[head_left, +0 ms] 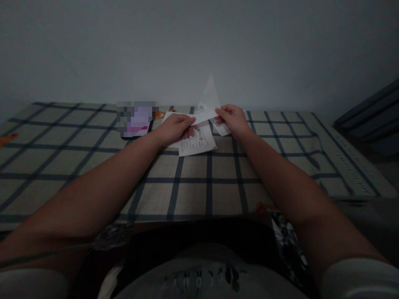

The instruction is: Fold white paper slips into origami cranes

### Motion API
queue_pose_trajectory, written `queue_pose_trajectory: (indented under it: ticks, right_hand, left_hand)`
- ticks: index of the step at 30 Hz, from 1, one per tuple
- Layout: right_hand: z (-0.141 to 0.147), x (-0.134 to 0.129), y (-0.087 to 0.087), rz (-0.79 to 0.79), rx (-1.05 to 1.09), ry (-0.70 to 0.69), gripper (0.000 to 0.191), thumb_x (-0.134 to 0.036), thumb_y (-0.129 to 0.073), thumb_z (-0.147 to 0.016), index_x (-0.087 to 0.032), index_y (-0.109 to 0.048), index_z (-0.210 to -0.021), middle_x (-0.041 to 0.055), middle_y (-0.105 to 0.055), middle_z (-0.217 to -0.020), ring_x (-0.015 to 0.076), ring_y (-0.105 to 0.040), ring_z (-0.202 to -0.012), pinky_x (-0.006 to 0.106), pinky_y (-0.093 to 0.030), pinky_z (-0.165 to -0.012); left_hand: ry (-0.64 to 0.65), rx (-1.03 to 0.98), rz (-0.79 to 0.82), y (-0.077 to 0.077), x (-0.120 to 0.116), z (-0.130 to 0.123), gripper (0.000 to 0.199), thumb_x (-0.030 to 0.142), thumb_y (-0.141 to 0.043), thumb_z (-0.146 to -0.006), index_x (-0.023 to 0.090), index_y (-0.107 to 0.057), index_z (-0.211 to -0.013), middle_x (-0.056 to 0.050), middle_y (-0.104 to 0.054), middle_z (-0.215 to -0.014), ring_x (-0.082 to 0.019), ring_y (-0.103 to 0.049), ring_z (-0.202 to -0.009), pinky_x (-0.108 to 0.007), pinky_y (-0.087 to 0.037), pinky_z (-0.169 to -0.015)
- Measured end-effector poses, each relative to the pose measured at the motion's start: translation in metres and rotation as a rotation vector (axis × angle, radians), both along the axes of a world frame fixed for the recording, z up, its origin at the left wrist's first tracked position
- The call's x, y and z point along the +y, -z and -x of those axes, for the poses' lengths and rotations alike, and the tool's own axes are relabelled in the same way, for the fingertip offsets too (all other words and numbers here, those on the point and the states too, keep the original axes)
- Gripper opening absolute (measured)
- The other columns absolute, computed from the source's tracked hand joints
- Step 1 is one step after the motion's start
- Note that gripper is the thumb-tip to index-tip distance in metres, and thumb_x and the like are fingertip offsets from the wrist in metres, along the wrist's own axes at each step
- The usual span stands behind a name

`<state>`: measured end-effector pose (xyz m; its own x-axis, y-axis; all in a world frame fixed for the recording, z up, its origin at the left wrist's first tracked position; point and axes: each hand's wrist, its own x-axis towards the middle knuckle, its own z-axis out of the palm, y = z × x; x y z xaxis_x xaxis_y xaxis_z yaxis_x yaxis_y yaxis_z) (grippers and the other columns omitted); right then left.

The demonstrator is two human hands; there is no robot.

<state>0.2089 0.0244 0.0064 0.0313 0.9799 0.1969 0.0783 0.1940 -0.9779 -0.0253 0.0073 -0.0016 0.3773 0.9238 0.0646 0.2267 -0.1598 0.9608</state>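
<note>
White paper [209, 99] is held up in the head view, with a sharp tip pointing at the wall [218, 45]. It is just above the table, between the two hands. The left hand [175, 127] pinches its left end, thumb and fingers closed with only the thin sheet between them. The right hand [233, 118] pinches the other end the same way.

I think the paper could rip if the hands pull apart too hard, because it looks so thin. If one pinch slips, the sheet could bend crooked or drop. A low arm could push the printed papers [201, 143] out of place, since they lie loose under the left hand. The light is dim, so a crooked edge would be easy to miss.

The held paper looks smooth and a bit see-through, with a tall pointy shape and a long flat strip at the bottom. The printed papers are flat, with dark marks and straight edges. The cloth [193, 199] has big dark blue squares and a few wrinkles on the right. A phone [139, 124] lies to the left, hard and flat, its screen partly blurred.
</note>
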Motion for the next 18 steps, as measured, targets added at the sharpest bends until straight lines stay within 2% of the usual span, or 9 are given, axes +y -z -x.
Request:
queue_pose_trajectory:
  ticks: [5, 11, 13, 16, 18]
  right_hand:
    - [-0.002, 0.002, 0.003, 0.008, 0.006, -0.022, 0.020, -0.020, -0.071, -0.095, -0.019, -0.062, -0.077, -0.0018, -0.069, -0.069, 0.0075, -0.059, -0.058, 0.019, -0.050, -0.060]
    - [-0.001, 0.000, 0.002, 0.034, 0.012, -0.028, 0.020, -0.020, -0.071, -0.096, -0.019, -0.063, -0.077, -0.0015, -0.069, -0.068, 0.0073, -0.060, -0.057, 0.019, -0.050, -0.059]
    - [-0.001, 0.002, 0.003, 0.032, 0.027, -0.040, 0.021, -0.019, -0.071, -0.096, -0.018, -0.063, -0.076, -0.0017, -0.068, -0.067, 0.0069, -0.059, -0.056, 0.018, -0.049, -0.057]
    - [-0.001, 0.002, 0.004, 0.032, 0.036, -0.058, 0.022, -0.018, -0.071, -0.096, -0.018, -0.063, -0.075, -0.0020, -0.067, -0.065, 0.0068, -0.058, -0.054, 0.018, -0.048, -0.055]
    - [-0.001, 0.001, 0.003, 0.041, 0.029, -0.085, 0.021, -0.017, -0.071, -0.095, -0.018, -0.063, -0.076, -0.0024, -0.066, -0.064, 0.0067, -0.057, -0.053, 0.018, -0.048, -0.055]
  left_hand:
    - [-0.038, 0.138, -0.091, -0.009, -0.008, -0.001, 0.041, 0.046, -0.055, -0.103, 0.019, -0.065, -0.074, 0.001, -0.052, -0.047, -0.010, -0.039, -0.038, -0.024, -0.026, -0.042]
    - [-0.028, 0.438, -0.346, -0.020, -0.009, 0.001, 0.049, 0.039, -0.050, -0.104, 0.020, -0.058, -0.060, -0.001, -0.058, -0.053, -0.012, -0.050, -0.050, -0.027, -0.035, -0.055]
    - [-0.013, 0.473, -0.402, -0.023, -0.010, 0.002, 0.049, 0.037, -0.050, -0.104, 0.020, -0.058, -0.060, -0.001, -0.058, -0.055, -0.012, -0.050, -0.051, -0.027, -0.035, -0.057]
    - [0.020, 0.459, -0.390, -0.021, -0.011, 0.004, 0.049, 0.038, -0.051, -0.103, 0.020, -0.057, -0.059, -0.001, -0.056, -0.053, -0.011, -0.047, -0.049, -0.027, -0.033, -0.056]
    - [0.040, 0.391, -0.288, -0.015, -0.009, 0.006, 0.049, 0.039, -0.053, -0.101, 0.019, -0.057, -0.057, -0.001, -0.053, -0.050, -0.011, -0.045, -0.047, -0.027, -0.031, -0.053]
